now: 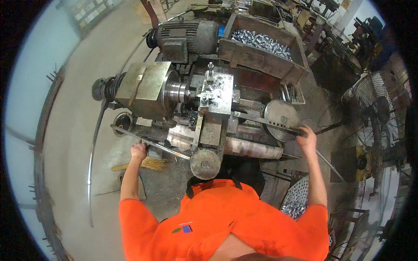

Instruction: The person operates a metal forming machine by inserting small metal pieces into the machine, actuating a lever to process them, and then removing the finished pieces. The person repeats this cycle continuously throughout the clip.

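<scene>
A small metal lathe (217, 93) stands in front of me, with a bright round chuck (176, 92) at the end of its spindle housing. My right hand (307, 140) is closed round the outer end of a flat perforated bar (267, 122), which crosses a round metal disc (282, 114). On the other side, my left hand (139, 151) is curled just below a long shiny rod (152, 142). Something small and dark shows at its fingers, too little to name. The rod's lower end reaches a round metal weight (205, 164) in front of my body.
A wooden crate (261, 61) full of small shiny metal pieces stands behind the lathe, beside an electric motor (187, 37). More pieces lie in a perforated tray (296, 198) by my right arm. A straw broom (152, 164) lies on the floor; a fan (372, 108) stands at right.
</scene>
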Demonstrator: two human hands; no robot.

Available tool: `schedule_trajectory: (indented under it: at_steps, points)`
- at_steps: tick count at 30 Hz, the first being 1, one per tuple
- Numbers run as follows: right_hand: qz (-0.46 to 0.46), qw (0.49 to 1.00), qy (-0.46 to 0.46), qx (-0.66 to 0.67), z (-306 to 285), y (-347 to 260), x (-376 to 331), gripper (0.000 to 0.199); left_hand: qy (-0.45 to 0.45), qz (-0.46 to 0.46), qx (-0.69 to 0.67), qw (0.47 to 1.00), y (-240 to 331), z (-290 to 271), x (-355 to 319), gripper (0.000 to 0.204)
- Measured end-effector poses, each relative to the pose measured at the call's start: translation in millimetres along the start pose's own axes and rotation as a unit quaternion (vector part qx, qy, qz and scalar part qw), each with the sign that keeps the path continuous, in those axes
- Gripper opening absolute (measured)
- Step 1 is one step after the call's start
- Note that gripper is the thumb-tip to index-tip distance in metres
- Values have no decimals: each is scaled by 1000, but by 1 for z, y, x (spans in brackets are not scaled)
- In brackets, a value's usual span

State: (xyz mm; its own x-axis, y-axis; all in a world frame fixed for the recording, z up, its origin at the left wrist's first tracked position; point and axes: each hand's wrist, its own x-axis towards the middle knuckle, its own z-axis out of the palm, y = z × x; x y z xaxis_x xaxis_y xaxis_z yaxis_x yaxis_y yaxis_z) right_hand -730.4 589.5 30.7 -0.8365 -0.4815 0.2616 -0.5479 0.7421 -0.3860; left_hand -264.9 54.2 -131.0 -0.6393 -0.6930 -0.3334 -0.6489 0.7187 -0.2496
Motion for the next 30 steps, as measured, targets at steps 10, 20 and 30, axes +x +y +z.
schedule_trajectory:
  at_steps: [10, 20, 30]
  points:
    - [301, 901, -118, -288, -29, 175, -102, 34, 62, -127, -299, 944, -10, 37, -67, 28]
    - [283, 953, -103, 42, 11, 62, -243, 30, -190, -176, -489, 833, 28, 110, -142, 30]
    - [252, 965, -35, 56, 19, 24, -253, 30, -127, -133, -518, 835, 47, 61, -133, 32]
